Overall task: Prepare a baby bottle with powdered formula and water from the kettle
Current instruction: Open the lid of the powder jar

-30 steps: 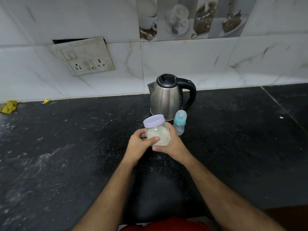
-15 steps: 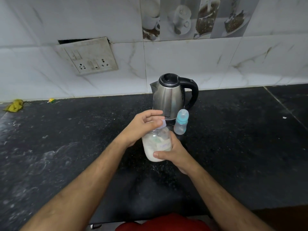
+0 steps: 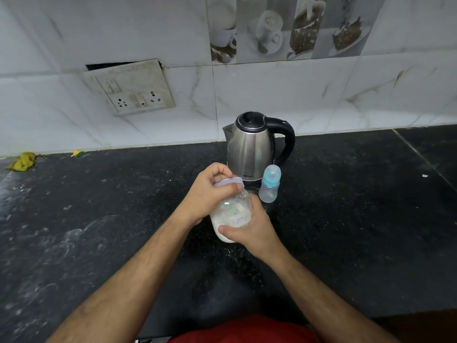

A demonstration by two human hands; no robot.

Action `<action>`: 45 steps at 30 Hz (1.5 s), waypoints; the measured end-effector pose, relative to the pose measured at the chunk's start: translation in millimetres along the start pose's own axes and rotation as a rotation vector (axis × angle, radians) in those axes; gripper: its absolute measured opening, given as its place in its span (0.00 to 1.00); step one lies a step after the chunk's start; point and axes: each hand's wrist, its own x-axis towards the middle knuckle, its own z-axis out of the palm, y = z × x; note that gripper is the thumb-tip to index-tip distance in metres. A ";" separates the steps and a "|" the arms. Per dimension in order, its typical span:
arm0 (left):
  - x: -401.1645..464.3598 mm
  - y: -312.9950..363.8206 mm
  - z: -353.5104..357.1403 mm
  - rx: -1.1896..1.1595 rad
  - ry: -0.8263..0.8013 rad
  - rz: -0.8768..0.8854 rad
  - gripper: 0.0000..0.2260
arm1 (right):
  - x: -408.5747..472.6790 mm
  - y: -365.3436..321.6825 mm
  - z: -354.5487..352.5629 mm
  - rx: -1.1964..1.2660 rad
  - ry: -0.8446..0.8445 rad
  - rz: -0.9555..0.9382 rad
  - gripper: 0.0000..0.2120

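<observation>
Both hands on the clear plastic jar of white powder [image 3: 231,216], lifted above the speckled black stone worktop [image 3: 99,219].

Left hand [image 3: 210,191] curls its grip round the pale round lid [image 3: 228,182]; right hand [image 3: 252,230] wraps the body. Just behind stand a brushed-steel kettle [image 3: 252,147] and small translucent baby bottle with a teal collar [image 3: 270,184].

kettle [image 3: 251,149] and baby bottle [image 3: 270,184] just behind hands, open countertop [image 3: 99,219] left and right

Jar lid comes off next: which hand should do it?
Left. The left hand already has its fingers curled over the lid, while the right hand grips the jar body, steadying it.
</observation>
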 end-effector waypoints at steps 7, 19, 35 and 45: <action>-6.3 10.4 4.7 0.134 0.116 0.050 0.10 | -5.8 -8.6 6.1 -0.014 0.065 -0.029 0.37; -1.6 10.8 -4.1 0.173 0.192 -0.096 0.29 | -1.2 -13.3 7.5 -0.075 -0.035 -0.045 0.44; -25.9 12.9 -41.2 0.082 0.016 -0.131 0.22 | -0.5 -2.0 1.5 -0.017 0.012 -0.038 0.43; -26.1 15.7 -21.7 0.159 0.050 -0.094 0.39 | -2.9 -7.0 7.1 -0.031 -0.006 -0.051 0.43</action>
